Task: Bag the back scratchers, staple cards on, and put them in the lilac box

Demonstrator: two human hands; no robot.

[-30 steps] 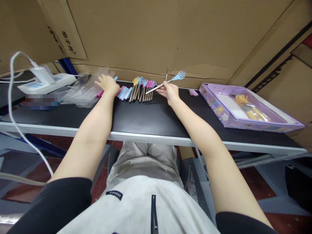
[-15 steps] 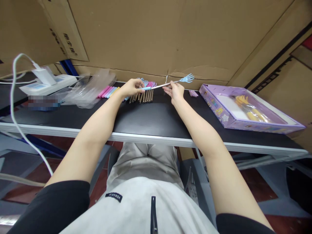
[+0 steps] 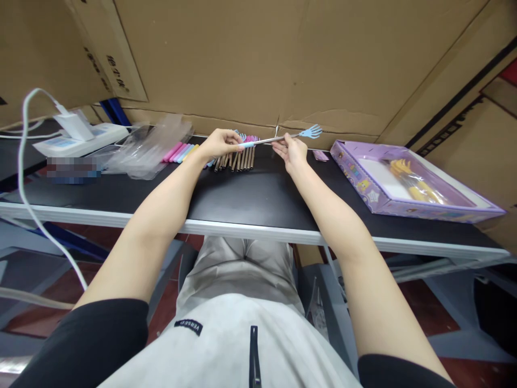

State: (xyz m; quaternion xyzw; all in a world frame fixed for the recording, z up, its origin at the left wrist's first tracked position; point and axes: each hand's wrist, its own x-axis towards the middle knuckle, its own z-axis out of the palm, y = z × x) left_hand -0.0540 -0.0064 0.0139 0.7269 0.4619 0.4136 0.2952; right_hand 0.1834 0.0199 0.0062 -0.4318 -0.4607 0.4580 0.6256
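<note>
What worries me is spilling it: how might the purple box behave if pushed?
The purple box looks wide and low, so it should probably slide rather than tip. Its printed, carton-like look suggests it's fairly light. The yellow pieces inside fill only part of it, so they might shift.

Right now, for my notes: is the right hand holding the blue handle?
No: the left hand holds that handle, the right hand the rod.
</note>
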